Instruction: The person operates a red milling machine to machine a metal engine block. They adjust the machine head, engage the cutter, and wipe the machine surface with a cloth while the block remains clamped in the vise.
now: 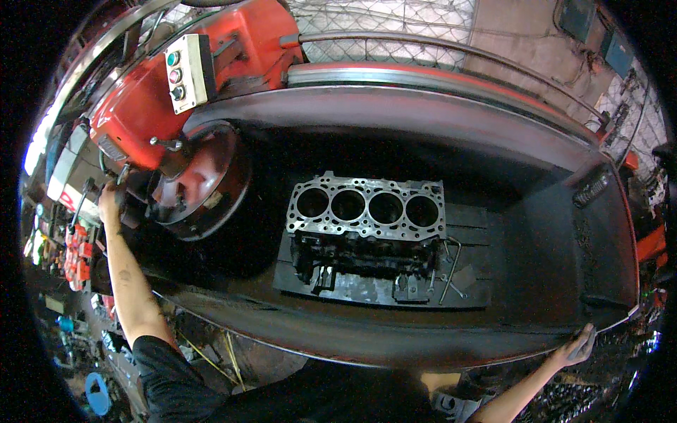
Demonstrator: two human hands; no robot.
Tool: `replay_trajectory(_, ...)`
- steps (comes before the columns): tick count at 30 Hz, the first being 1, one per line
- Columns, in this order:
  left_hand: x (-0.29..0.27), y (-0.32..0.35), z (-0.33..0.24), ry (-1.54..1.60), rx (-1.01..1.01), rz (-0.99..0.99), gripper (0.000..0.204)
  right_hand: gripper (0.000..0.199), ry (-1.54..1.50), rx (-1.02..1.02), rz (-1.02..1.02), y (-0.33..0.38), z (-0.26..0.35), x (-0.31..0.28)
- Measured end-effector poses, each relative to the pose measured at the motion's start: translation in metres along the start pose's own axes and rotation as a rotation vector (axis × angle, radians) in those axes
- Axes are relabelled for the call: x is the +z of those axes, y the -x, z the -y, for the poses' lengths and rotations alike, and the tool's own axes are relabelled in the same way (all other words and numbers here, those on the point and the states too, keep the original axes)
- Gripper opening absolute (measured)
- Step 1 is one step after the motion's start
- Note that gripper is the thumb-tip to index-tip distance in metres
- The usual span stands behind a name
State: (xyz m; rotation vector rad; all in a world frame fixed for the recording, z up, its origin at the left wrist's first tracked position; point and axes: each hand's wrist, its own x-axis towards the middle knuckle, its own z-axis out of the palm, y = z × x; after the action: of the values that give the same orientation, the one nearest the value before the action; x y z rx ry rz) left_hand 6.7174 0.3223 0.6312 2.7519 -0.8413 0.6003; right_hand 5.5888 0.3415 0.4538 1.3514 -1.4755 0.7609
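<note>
At the far left my left hand (113,202), its fingers dark with grime, is closed round a small lever (125,171) beside the red machine head (134,116). My right hand (581,345) rests against the rim at the trough's near right corner, fingers stretched out and holding nothing. Between them, an engine block (367,206) with a bright top face and a row of several round bores sits on a slotted metal table (469,264) inside the dark trough (536,331). A large round grinding wheel housing (201,187) hangs under the machine head, left of the block and apart from it.
A control box (189,74) with coloured buttons is mounted on the red head. Bent rods and a wrench (451,271) lie right of the block. A metal rail (423,79) runs along the back. A coil spring (591,190) lies at the trough's right end.
</note>
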Motion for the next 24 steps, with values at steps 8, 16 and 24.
replay_trajectory(8, -0.005, 0.026, -0.011, 0.083, 0.060, -0.038, 0.050, 0.033, -0.404, 0.285, -0.040, 0.013, 0.002, -0.006)
replay_trajectory(16, -0.030, 0.076, -0.066, -0.030, -0.019, -0.035, 0.043, 0.027, -0.306, 0.249, -0.054, -0.024, 0.036, -0.007)
replay_trajectory(24, -0.097, 0.149, -0.152, -0.047, -0.119, 0.062, 0.074, 0.033, -0.579, 0.428, -0.172, -0.065, 0.079, -0.028)
